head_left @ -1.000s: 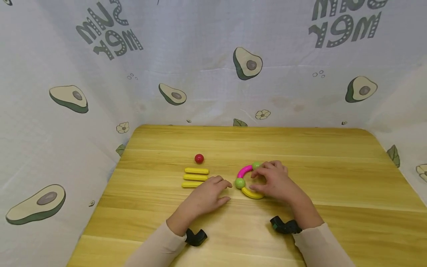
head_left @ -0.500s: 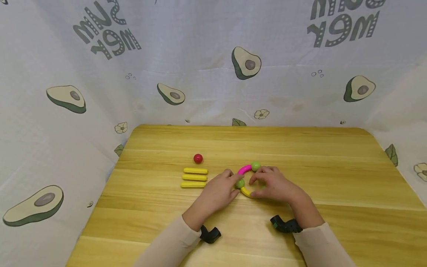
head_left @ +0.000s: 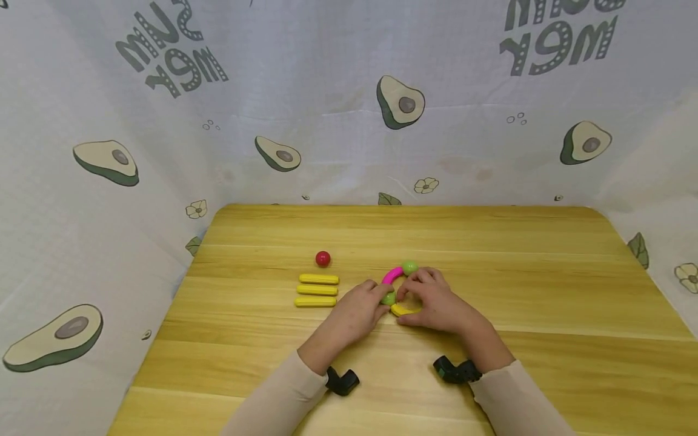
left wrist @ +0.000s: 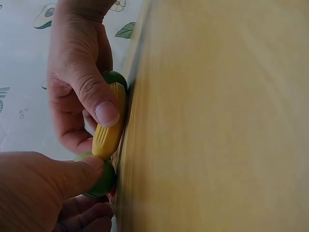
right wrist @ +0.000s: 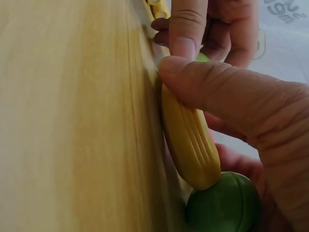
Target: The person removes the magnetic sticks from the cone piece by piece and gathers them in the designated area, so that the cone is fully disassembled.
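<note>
Yellow bar [right wrist: 190,140] in a pinch

The right hand [right wrist: 256,111] pinches the bar, thumb near its far end. Past that end, the left hand [right wrist: 217,36] holds a mostly hidden green ball [right wrist: 203,57]. A second ball [right wrist: 224,203] touches the bar's near end.

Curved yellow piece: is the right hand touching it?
Touching. The left wrist view shows it plainly: the right hand has its thumb resting on the ribbed side of the curved yellow piece, with no gap between.
</note>
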A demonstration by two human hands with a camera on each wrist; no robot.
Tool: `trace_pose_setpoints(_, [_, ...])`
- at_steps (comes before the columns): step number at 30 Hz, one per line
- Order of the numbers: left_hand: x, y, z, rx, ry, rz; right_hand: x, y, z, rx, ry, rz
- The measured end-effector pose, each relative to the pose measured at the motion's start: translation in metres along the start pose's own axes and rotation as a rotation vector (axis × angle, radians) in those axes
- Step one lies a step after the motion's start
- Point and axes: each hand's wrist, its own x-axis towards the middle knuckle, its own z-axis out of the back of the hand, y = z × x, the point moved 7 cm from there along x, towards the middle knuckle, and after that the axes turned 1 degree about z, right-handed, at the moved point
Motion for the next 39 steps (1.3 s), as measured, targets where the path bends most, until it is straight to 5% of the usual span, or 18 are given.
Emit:
trace_pose_setpoints(21, [-0.001,0.007,0.005,-0.059,0.048,-0.016,0.005,-0.001,-0.004,-0.161,-0.024,0.021])
trace_pose_setpoints(32, [-0.008,0.021,0.029,-0.130,0.043,0.031,0.002,-0.006,-0.004,-0.165,-0.017,-0.006])
trace_pose_setpoints(39, [-0.015,0.052,0.057,-0.207,-0.059,0.100,0.002,-0.006,-0.005,-0.156,-0.020,-0.009])
